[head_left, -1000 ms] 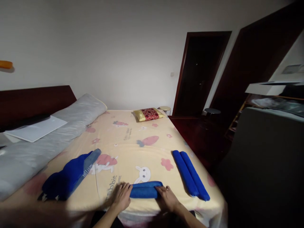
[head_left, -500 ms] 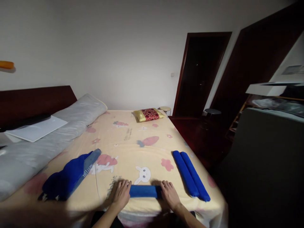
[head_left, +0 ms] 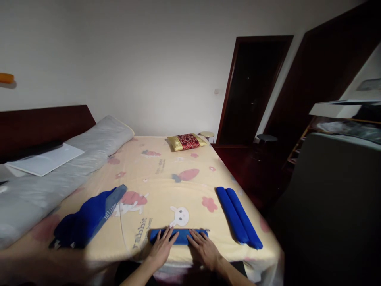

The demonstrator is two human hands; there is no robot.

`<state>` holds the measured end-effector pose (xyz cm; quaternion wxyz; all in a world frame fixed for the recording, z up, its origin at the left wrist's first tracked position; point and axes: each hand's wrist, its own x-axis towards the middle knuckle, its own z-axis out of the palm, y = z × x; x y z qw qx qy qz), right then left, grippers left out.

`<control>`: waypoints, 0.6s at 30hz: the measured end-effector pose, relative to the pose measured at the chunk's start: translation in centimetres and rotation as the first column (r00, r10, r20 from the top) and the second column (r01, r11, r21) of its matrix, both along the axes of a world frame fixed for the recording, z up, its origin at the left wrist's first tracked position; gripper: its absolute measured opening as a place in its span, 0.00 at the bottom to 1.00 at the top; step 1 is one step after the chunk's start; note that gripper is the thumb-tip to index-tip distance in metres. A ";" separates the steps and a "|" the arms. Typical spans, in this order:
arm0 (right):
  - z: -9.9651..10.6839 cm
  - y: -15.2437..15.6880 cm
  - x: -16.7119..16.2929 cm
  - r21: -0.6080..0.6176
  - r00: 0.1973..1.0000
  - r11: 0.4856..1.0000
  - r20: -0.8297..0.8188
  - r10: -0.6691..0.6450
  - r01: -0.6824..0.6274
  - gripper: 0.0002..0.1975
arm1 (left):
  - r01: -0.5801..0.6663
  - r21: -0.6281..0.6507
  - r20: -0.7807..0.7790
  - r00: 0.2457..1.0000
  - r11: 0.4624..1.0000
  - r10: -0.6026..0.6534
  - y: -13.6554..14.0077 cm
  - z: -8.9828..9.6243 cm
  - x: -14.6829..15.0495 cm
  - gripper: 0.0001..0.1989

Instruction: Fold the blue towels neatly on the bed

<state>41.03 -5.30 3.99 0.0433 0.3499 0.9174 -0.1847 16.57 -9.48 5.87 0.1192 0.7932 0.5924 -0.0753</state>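
A blue padded fabric roll point(head_left: 181, 237) lies crosswise near the front edge of the bed. My left hand point(head_left: 163, 244) rests palm down on its left part, fingers spread. Toward its right end, my right hand point(head_left: 202, 246) lies flat with fingers stretched over the top. Both ends of the roll stick out past my hands. Two more long blue rolls point(head_left: 233, 214) lie side by side to the right, apart from my hands. On the left is a crumpled blue and grey fabric piece point(head_left: 89, 218) with pale lettering.
The bed wears a cream sheet point(head_left: 166, 190) with rabbit and carrot prints. A red and gold pillow point(head_left: 187, 142) lies at the far end. Along the left runs a grey rolled mattress or quilt point(head_left: 98, 147) with a white board point(head_left: 47, 159) on it. A dark panel point(head_left: 333, 198) stands at right.
My hands have moved from gripping the roll's two ends inward onto its top, with fingers now flat and spread. The roll's ends have come into sight; the view has shifted slightly.
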 end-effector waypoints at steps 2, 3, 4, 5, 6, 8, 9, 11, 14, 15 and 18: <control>-0.7 0.2 0.0 0.063 0.999 0.997 -0.006 -0.042 0.042 0.43 | -0.027 0.030 -0.019 0.999 0.999 0.027 0.2 -0.6 -0.5 0.47; -1.1 0.4 0.1 0.095 0.997 0.993 -0.014 -0.072 0.073 0.41 | -0.045 0.052 -0.026 0.999 0.998 0.047 0.4 -1.0 -0.9 0.45; -1.4 0.5 0.2 0.119 0.994 0.987 -0.023 -0.105 0.107 0.39 | -0.063 0.077 -0.030 0.997 0.995 0.066 0.5 -1.4 -1.3 0.43; -1.6 0.7 0.3 0.135 0.989 0.980 -0.029 -0.142 0.145 0.38 | -0.081 0.104 -0.031 0.996 0.991 0.085 0.7 -1.6 -1.8 0.42; -1.7 0.9 0.5 0.147 0.983 0.972 -0.034 -0.180 0.183 0.38 | -0.096 0.127 -0.031 0.994 0.987 0.101 0.8 -1.8 -2.3 0.40; -1.8 1.3 1.1 0.160 0.968 0.955 -0.037 -0.248 0.251 0.36 | -0.123 0.156 -0.028 0.991 0.980 0.128 0.9 -1.8 -3.4 0.36; -1.8 1.5 1.4 0.161 0.962 0.948 -0.038 -0.271 0.273 0.35 | -0.133 0.163 -0.027 0.990 0.978 0.139 0.9 -1.7 -4.0 0.35; -1.6 1.8 2.0 0.157 0.954 0.941 -0.048 -0.296 0.300 0.31 | -0.147 0.160 -0.026 0.988 0.976 0.154 0.9 -1.1 -4.9 0.32; -1.3 1.9 2.5 0.139 0.948 0.938 -0.072 -0.311 0.319 0.30 | -0.149 0.140 -0.018 0.988 0.979 0.153 0.9 -0.2 -5.8 0.29; -1.2 1.9 2.5 0.133 0.945 0.937 -0.081 -0.315 0.324 0.30 | -0.148 0.133 -0.015 0.988 0.980 0.151 1.0 0.0 -6.0 0.28; -0.8 1.8 2.4 0.118 0.939 0.934 -0.115 -0.325 0.338 0.27 | -0.150 0.118 -0.009 0.988 0.982 0.153 1.1 0.4 -6.2 0.26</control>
